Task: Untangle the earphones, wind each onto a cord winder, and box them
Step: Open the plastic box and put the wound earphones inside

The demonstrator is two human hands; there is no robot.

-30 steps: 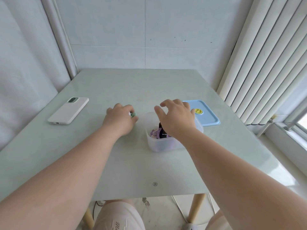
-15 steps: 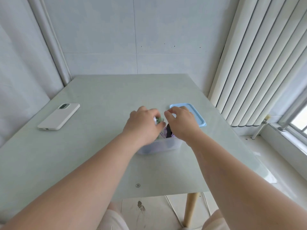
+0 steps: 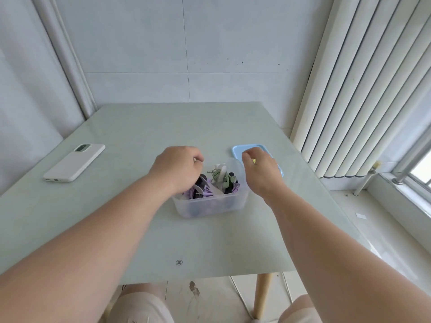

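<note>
The left hand (image 3: 179, 169) conceals the left part of the translucent plastic box (image 3: 210, 206). The right hand (image 3: 261, 171) covers most of the light-blue rectangular lid (image 3: 238, 149) behind the box; its fingertips are hidden.

Both our bare forearms reach up from the bottom corners toward the middle of the frame. Our left hand (image 3: 178, 167) sits just left of centre, knuckles up, fingers curled under and hidden. Our right hand (image 3: 260, 170), just right of centre, is palm down with fingers bent loosely.
</note>
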